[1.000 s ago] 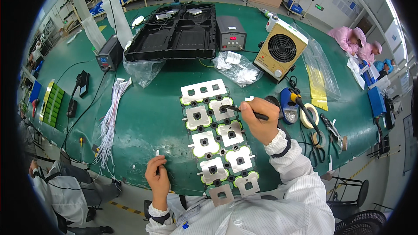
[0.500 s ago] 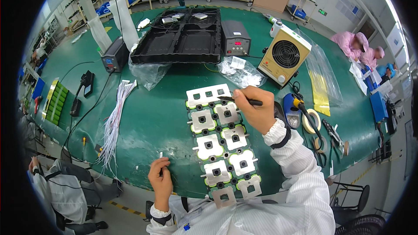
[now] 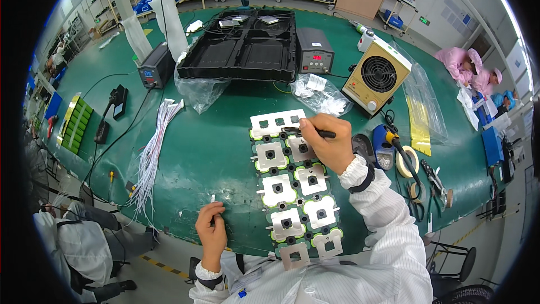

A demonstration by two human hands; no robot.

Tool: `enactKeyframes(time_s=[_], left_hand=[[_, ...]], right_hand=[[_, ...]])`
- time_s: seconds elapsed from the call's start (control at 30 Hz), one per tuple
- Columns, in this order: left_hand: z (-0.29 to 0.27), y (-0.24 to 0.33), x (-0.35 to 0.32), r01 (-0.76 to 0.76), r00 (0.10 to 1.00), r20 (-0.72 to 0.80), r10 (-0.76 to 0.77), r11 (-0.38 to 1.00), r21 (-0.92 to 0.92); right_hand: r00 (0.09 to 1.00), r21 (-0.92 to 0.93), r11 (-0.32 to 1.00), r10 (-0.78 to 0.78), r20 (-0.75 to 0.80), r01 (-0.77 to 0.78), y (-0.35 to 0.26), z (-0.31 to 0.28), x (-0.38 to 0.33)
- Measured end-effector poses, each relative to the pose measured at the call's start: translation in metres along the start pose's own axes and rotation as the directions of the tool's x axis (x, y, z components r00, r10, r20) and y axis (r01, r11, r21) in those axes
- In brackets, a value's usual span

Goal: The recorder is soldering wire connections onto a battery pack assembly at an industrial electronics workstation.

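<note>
My right hand [image 3: 329, 142] grips a black pen [image 3: 325, 133]. The pen's tip points left, at the far end of a battery pack [image 3: 289, 177], beside the lower edge of a white strip with square holes [image 3: 277, 124]. Silver metal tabs [image 3: 277, 188] in two columns cover the pack, each around a dark centre, with green-rimmed cells beneath. Handwritten marks show on some tabs. At the table's near edge, left of the pack, rests my left hand [image 3: 211, 233], fingers loosely curled with nothing visible in them. A small white piece [image 3: 213, 197] lies just beyond its fingertips.
Behind the pack stand a black tray [image 3: 239, 50], a soldering station [image 3: 314, 50] and a beige fan unit [image 3: 377, 76]. At right are a soldering iron holder [image 3: 382, 146], tape [image 3: 407, 161] and pliers [image 3: 432, 177]. White wires [image 3: 154, 157] and green cells [image 3: 73, 129] lie left.
The whole view has shifted slightly, so the table's things appear further right. My right hand and the pen have moved a little left along the pack's far end. My left hand stays put.
</note>
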State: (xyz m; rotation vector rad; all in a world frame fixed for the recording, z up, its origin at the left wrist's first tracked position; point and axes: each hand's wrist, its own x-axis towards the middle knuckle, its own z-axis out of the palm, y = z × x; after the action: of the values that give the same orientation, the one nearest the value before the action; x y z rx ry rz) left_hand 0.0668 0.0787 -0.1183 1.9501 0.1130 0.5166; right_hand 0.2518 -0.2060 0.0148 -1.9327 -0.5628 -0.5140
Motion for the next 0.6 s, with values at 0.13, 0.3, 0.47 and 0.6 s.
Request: enactKeyframes(time_s=[0.13, 0.3, 0.47, 0.6], left_hand=[[0.0, 0.001, 0.0, 0.006, 1.0, 0.0, -0.006, 1.0, -0.002], [0.0, 0.002, 0.0, 0.013, 1.0, -0.002, -0.013, 1.0, 0.007], [-0.001, 0.001, 0.0, 0.014, 1.0, -0.009, -0.014, 1.0, 0.012], [0.0, -0.002, 0.0, 0.003, 1.0, -0.007, -0.003, 1.0, 0.002]], right_hand=[[0.999, -0.012, 1.0, 0.021, 0.025, -0.021, -0.002, -0.001, -0.002], [1.0, -0.015, 1.0, 0.026, 0.017, -0.025, -0.001, -0.001, -0.003], [0.999, -0.022, 1.0, 0.012, -0.036, -0.013, -0.006, -0.01, -0.006], [0.999, 0.0, 1.0, -0.003, 0.05, 0.003, -0.02, -0.021, -0.023]])
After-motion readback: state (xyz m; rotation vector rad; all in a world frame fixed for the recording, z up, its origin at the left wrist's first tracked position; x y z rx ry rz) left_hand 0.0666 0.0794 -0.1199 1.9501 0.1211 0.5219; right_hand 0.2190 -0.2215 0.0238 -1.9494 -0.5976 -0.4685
